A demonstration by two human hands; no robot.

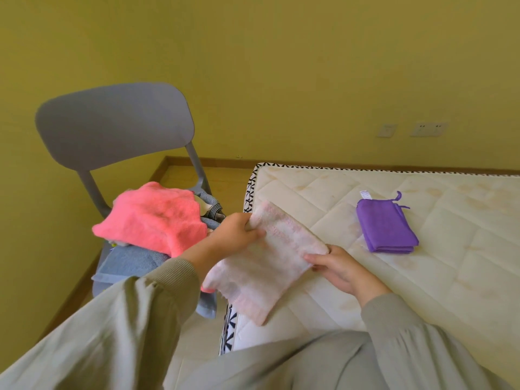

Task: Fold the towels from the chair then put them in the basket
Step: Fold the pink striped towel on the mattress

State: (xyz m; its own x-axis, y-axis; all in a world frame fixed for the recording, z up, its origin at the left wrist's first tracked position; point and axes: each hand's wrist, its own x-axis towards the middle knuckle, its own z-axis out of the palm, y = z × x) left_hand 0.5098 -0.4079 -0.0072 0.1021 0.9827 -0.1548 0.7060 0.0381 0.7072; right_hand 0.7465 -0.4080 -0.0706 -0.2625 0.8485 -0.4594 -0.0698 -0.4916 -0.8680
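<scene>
A pale pink towel is held up over the near left corner of the mattress, partly folded, its lower end hanging down. My left hand grips its upper left edge. My right hand pinches its right corner. A folded purple towel lies flat on the mattress, to the right of my hands. On the grey chair at the left sits a heap of towels: a bright pink one on top, a blue-grey one under it. No basket is in view.
The chair stands close against the mattress's left edge, in a corner of yellow walls with a wooden skirting. Two wall sockets sit low on the far wall. The mattress stretches away to the right.
</scene>
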